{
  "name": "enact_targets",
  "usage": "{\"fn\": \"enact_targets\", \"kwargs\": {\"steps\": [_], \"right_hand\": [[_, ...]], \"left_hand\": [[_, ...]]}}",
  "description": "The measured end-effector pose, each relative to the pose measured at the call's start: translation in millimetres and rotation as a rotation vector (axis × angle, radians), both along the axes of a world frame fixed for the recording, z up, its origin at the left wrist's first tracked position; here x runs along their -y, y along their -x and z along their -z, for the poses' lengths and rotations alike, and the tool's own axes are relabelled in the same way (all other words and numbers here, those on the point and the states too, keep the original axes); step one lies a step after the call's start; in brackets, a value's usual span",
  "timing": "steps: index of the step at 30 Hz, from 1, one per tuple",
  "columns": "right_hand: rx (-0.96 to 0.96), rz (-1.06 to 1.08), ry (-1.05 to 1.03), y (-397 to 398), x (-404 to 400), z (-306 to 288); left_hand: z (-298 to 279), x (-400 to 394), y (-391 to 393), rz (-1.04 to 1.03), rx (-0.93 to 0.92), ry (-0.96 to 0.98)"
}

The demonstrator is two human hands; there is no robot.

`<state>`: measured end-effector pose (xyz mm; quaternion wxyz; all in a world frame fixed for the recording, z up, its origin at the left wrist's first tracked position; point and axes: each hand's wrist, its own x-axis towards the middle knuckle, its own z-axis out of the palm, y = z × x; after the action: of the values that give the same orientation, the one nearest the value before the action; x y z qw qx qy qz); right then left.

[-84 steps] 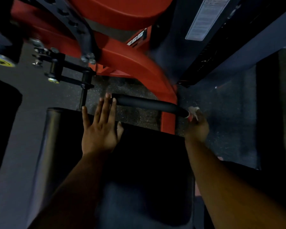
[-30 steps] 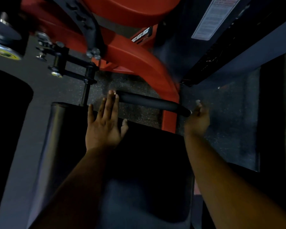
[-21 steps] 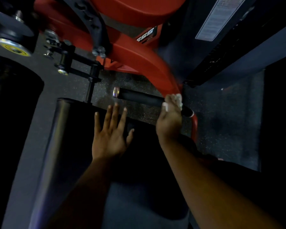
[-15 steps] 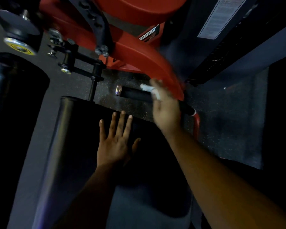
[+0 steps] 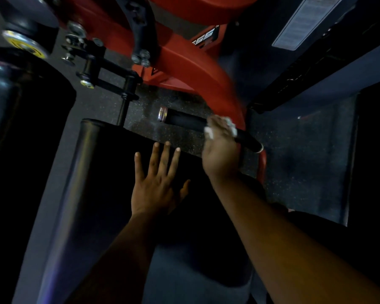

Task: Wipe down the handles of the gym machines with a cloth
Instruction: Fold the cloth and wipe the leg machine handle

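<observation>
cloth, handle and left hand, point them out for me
cloth [image 5: 229, 123], head view, white fold above the knuckles
handle [image 5: 185, 122], head view, bare black grip
left hand [image 5: 157, 185], head view, back of the hand

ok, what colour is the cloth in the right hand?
White. The cloth shows in the head view, bunched under the right hand on the black handle.

A black padded bench [image 5: 92, 183] fills the lower middle; a left hand [image 5: 157, 185] rests flat on it, fingers spread. Beneath lies dark speckled floor [image 5: 180, 137] (rubber-like), bearing the red machine frame [image 5: 195, 71].
</observation>
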<state>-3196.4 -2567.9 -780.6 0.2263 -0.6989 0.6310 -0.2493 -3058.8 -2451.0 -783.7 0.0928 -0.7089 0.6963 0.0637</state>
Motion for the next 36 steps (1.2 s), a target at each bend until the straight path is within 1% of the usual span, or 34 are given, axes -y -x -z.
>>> {"fn": "enact_targets", "kwargs": {"steps": [2, 4, 6, 8, 9, 10, 12, 15, 18, 20, 22, 23, 24, 25, 27, 28, 30, 32, 34, 36], "right_hand": [[0.014, -0.143, -0.102, -26.7, 12.9, -8.3], [-0.007, -0.231, -0.223, -45.8, 36.0, -23.1], [-0.011, -0.331, -0.282, -56.2, 60.0, -33.0], [0.012, -0.459, -0.219, -62.9, 69.5, -36.9], [-0.016, -0.538, -0.188, -63.4, 67.1, -33.9], [-0.088, -0.623, -0.167, -61.1, 59.4, -28.0], [-0.163, -0.698, -0.073, -43.6, 44.1, -13.0], [-0.164, -0.636, 0.040, 4.3, 41.0, 9.5], [-0.191, -0.507, 0.023, 51.9, 33.8, 12.8], [-0.125, -0.392, -0.032, 59.3, 30.4, 7.7], [0.008, -0.305, -0.044, 42.8, 33.6, -3.1], [0.072, -0.315, -0.032, 26.7, 36.9, -9.9], [0.114, -0.379, -0.029, 8.4, 40.4, -14.5], [0.116, -0.484, -0.030, -9.5, 42.4, -16.7], [0.005, -0.648, -0.037, -36.8, 38.1, -12.7], [-0.059, -0.664, -0.012, -40.0, 33.7, -5.9], [-0.135, -0.631, 0.118, -25.5, 25.7, 9.0], [-0.196, -0.586, 0.219, 6.8, 18.2, 19.1], [-0.296, -0.553, 0.214, 46.0, 8.8, 23.4], [-0.346, -0.498, 0.137, 81.4, -1.5, 25.6]], "left_hand": [[-0.5, -0.1, 0.1, -0.003, -0.009, 0.005], [-1.7, 0.3, 1.1, -0.015, -0.008, 0.003], [-3.0, 0.6, 2.7, -0.025, -0.010, 0.002], [-3.8, 0.5, 3.1, -0.034, -0.009, -0.002], [-4.0, 0.5, 3.2, -0.033, -0.007, -0.001], [-4.2, 0.2, 2.6, -0.031, -0.006, 0.001], [-4.0, -0.6, 2.3, -0.025, -0.008, 0.008], [-1.7, -1.2, 0.7, -0.015, -0.002, 0.011], [0.0, -2.1, 0.3, -0.015, -0.012, 0.024], [-0.2, -1.7, -0.5, -0.014, -0.013, 0.026], [-0.1, -1.6, -0.2, -0.010, -0.016, 0.031], [0.3, -1.6, -0.4, -0.012, -0.016, 0.034], [0.5, -1.4, -0.3, -0.016, -0.015, 0.033], [0.9, -0.9, 0.0, -0.019, -0.014, 0.033], [0.8, -0.9, -0.3, -0.018, -0.012, 0.042], [0.4, -1.0, -0.1, -0.012, -0.007, 0.046], [-0.9, -1.6, -0.4, -0.004, -0.003, 0.050], [-1.5, -1.2, -0.2, -0.004, -0.005, 0.049], [-2.2, -1.3, 1.0, -0.005, -0.006, 0.043], [-2.7, -1.3, 1.7, -0.013, 0.007, 0.030]]}}
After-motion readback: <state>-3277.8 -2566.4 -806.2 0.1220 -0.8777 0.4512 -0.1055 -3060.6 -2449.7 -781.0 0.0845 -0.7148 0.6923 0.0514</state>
